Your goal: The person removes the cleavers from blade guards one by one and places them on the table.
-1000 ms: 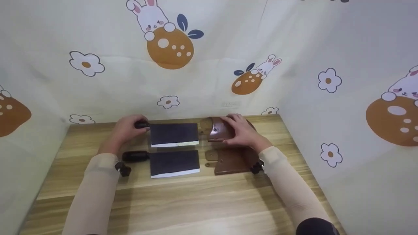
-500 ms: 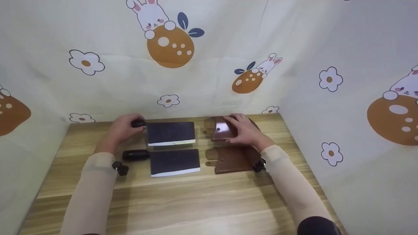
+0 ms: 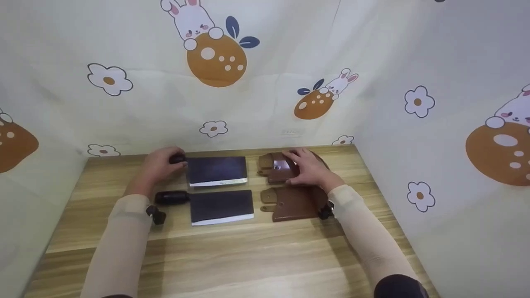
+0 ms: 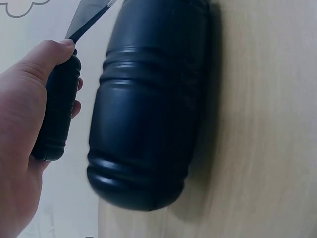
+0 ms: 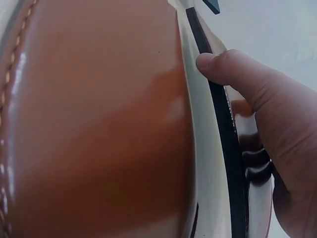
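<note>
My left hand (image 3: 159, 167) grips the black handle (image 4: 59, 109) of the far cleaver in the head and left wrist views. That cleaver's dark blade (image 3: 217, 169), with a bright lower edge, points right. Across a small gap, my right hand (image 3: 308, 167) holds the far brown leather sheath (image 3: 275, 169), thumb along its near edge in the right wrist view. Closer to me lies a second cleaver (image 3: 221, 205), its black handle (image 4: 148, 99) large in the left wrist view. Right of it lies the near leather sheath (image 5: 104, 124), flap and strap pointing left.
Everything is on a wood-grain table (image 3: 232, 260). A pale curtain (image 3: 265, 99) printed with rabbits and flowers stands along the back and both sides. Each wrist wears a small black camera mount (image 3: 157, 214).
The far cleaver has shifted slightly left and the far sheath slightly right, widening the gap between them. The sheath's flap end has dipped a little. The near cleaver and sheath stay put.
</note>
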The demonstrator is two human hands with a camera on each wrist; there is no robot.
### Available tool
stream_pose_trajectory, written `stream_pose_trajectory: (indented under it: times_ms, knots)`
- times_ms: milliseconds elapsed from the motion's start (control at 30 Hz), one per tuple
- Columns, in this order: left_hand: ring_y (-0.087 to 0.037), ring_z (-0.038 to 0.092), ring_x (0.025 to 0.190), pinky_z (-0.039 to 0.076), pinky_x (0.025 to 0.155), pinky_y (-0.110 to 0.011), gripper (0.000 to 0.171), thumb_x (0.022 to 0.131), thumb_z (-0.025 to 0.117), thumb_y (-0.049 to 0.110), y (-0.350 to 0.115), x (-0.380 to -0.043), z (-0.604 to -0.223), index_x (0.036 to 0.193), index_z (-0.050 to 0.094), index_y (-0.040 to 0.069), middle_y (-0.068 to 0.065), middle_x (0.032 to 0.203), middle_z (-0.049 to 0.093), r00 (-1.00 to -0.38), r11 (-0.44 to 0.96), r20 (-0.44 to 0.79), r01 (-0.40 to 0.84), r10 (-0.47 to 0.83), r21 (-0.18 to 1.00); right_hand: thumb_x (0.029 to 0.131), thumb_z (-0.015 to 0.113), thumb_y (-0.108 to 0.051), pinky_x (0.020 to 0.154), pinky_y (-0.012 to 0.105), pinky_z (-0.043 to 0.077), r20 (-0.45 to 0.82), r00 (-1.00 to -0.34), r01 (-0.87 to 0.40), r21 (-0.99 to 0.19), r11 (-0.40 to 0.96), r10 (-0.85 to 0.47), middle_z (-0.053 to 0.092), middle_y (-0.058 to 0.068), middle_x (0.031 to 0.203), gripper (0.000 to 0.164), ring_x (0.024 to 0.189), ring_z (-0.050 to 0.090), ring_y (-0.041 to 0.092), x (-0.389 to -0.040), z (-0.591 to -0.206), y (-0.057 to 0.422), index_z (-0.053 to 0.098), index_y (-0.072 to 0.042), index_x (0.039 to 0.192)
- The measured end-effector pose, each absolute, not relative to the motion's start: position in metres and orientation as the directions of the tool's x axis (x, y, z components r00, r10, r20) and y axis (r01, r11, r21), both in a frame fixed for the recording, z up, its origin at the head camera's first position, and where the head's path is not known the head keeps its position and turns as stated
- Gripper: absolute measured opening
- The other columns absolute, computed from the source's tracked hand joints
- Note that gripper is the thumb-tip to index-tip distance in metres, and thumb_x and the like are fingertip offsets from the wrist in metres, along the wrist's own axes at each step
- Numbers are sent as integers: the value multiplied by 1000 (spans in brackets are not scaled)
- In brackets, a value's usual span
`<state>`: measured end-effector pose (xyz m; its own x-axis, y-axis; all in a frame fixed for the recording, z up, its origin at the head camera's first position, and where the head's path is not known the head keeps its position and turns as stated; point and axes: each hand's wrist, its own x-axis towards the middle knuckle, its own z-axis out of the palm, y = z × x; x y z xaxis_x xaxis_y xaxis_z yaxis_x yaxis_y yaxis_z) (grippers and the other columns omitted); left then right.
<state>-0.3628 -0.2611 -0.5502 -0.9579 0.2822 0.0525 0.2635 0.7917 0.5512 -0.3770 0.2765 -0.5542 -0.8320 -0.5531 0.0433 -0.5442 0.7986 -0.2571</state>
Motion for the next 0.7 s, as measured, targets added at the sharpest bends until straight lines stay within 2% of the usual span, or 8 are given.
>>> stream_pose_trajectory:
  times_ms: [133, 333, 500, 700]
  knots:
    - [-48, 57, 136, 42, 117, -71, 43, 106, 76, 26, -258, -365, -553, 144, 67, 6, -22, 143, 66, -962, 792, 21, 237, 272, 563, 80, 96, -51, 129, 58, 30, 28, -830, -543, -268, 796, -557, 44, 18, 167, 110, 155, 38, 40, -379, -557, 276, 43, -18, 171]
    - [-44, 58, 134, 43, 115, -69, 37, 107, 74, 26, -258, -370, -563, 140, 69, 11, -18, 140, 67, -966, 800, -28, 195, 256, 568, 82, 94, -49, 129, 60, 29, -2, -832, -529, -294, 796, -554, 45, 21, 165, 107, 153, 39, 43, -381, -561, 276, 43, -17, 171]
    - [-43, 60, 132, 45, 115, -67, 31, 108, 74, 26, -257, -373, -569, 134, 70, 11, -17, 137, 69, -963, 811, -26, 210, 267, 547, 82, 94, -49, 129, 59, 28, -30, -838, -515, -290, 807, -545, 44, 19, 167, 108, 154, 38, 42, -383, -562, 275, 42, -19, 171]
    - [-42, 62, 131, 45, 115, -66, 33, 108, 74, 26, -255, -374, -571, 136, 71, 10, -17, 136, 71, -959, 800, -11, 230, 283, 554, 82, 95, -46, 130, 61, 26, -49, -841, -497, -321, 806, -538, 42, 19, 170, 105, 157, 35, 44, -384, -562, 274, 44, -20, 171]
